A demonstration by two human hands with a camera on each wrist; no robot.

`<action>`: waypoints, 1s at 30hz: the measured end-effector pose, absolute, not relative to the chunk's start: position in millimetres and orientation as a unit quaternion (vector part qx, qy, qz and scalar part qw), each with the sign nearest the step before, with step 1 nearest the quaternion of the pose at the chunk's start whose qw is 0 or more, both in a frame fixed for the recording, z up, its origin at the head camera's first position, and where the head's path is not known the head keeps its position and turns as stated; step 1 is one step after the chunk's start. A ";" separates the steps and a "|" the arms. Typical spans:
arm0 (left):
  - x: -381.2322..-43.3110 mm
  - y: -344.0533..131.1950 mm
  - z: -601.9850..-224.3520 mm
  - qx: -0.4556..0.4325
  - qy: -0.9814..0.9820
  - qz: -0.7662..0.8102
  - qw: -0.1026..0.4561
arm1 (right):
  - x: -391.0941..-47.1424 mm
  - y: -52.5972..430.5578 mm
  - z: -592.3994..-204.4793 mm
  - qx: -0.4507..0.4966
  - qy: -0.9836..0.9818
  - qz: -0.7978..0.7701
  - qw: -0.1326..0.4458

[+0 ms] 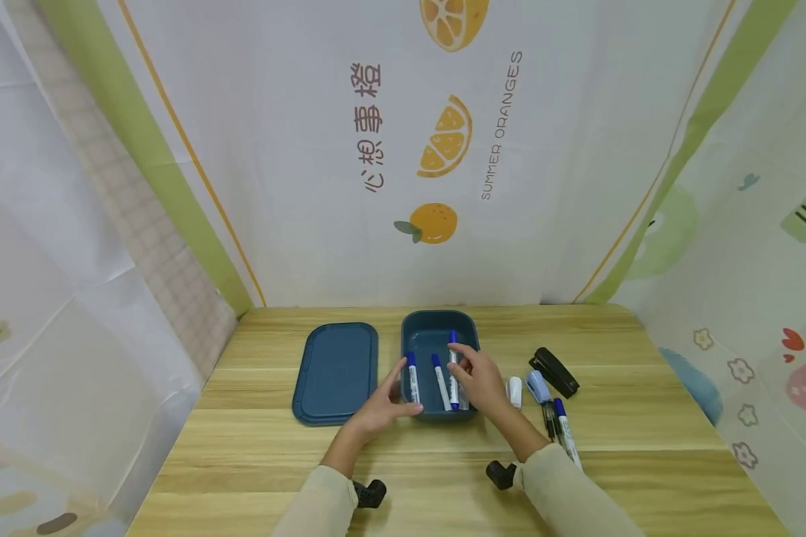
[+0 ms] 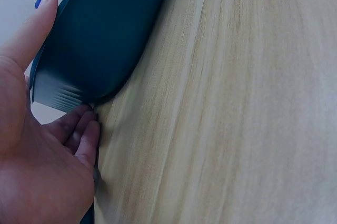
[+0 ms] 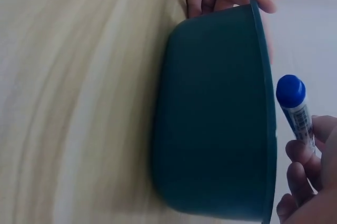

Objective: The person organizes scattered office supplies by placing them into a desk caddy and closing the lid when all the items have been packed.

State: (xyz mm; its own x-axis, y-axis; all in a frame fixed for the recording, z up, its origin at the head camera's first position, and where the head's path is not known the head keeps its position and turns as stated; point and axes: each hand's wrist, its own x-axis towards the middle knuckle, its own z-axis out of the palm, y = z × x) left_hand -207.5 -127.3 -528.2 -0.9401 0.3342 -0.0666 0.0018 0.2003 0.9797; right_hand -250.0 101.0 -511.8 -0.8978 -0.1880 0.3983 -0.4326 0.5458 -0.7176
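A dark teal rectangular box (image 1: 439,319) stands uncovered on the table. My left hand (image 1: 379,409) holds its near left corner, thumb at the near rim and fingers along the left wall. Over the box's right part, my right hand (image 1: 482,382) pinches a blue-and-white marker (image 3: 300,121) between thumb and fingers. The marker's blue end points toward me, above the near rim. Inside the box lie two more blue-capped markers, a left marker (image 1: 413,379) and a middle marker (image 1: 442,384). The right hand partly hides the box's right side.
A flat teal lid (image 1: 336,373) lies left of the box. To the right are a black stapler (image 1: 554,371), a light-blue object (image 1: 537,386), a white object (image 1: 514,391), dark pens (image 1: 549,421) and another blue-capped marker (image 1: 567,432). Printed cloth (image 1: 309,246) hangs behind the table.
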 end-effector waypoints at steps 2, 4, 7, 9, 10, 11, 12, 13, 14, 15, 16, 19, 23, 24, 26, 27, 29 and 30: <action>-207.9 -127.2 -528.5 0.110 0.762 0.624 0.134 | -251.9 97.7 -511.7 0.183 -0.870 0.436 0.143; -208.0 -127.4 -528.9 0.111 0.762 0.624 0.133 | -253.0 94.1 -510.8 0.183 -0.872 0.433 0.133; -208.1 -127.7 -529.1 0.111 0.761 0.624 0.135 | -253.8 87.9 -507.9 0.175 -0.883 0.423 0.099; -208.2 -128.2 -529.4 0.112 0.762 0.623 0.135 | -253.9 84.2 -506.2 0.170 -0.893 0.408 0.078; -208.4 -128.4 -529.5 0.113 0.762 0.624 0.136 | -253.9 82.5 -505.2 0.168 -0.898 0.402 0.070; -208.6 -128.4 -529.5 0.113 0.761 0.625 0.136 | -253.9 81.0 -504.4 0.167 -0.901 0.394 0.066; -208.7 -128.4 -529.5 0.114 0.759 0.626 0.137 | -254.1 79.6 -503.8 0.165 -0.904 0.389 0.063; -208.8 -128.5 -529.6 0.114 0.757 0.628 0.138 | -254.3 78.3 -503.4 0.163 -0.906 0.385 0.062; -208.9 -128.4 -529.7 0.116 0.757 0.628 0.139 | -254.7 77.1 -503.2 0.162 -0.907 0.383 0.062; -209.0 -128.2 -529.6 0.116 0.755 0.630 0.140 | -255.1 76.1 -502.9 0.160 -0.908 0.382 0.063; -209.0 -127.9 -529.4 0.116 0.754 0.631 0.141 | -255.3 75.1 -502.4 0.158 -0.908 0.382 0.064; -209.0 -128.0 -529.7 0.116 0.757 0.628 0.140 | -256.3 73.2 -502.3 0.156 -0.909 0.382 0.065; -209.5 -128.1 -530.4 0.116 0.760 0.624 0.138 | -256.3 71.8 -502.4 0.161 -0.905 0.391 0.049; -209.7 -128.1 -530.9 0.117 0.759 0.626 0.139 | -256.3 71.7 -503.1 0.165 -0.903 0.394 0.042; -210.5 -127.8 -532.0 0.118 0.753 0.631 0.143 | -256.4 71.9 -504.7 0.173 -0.900 0.398 0.029; -210.8 -127.8 -532.6 0.119 0.751 0.634 0.144 | -256.5 71.9 -505.6 0.176 -0.900 0.398 0.024; -210.9 -128.3 -533.2 0.118 0.746 0.638 0.147 | -257.0 72.3 -507.0 0.181 -0.898 0.401 0.014; -211.0 -128.5 -533.3 0.117 0.745 0.640 0.147 | -257.1 72.6 -507.3 0.183 -0.898 0.401 0.012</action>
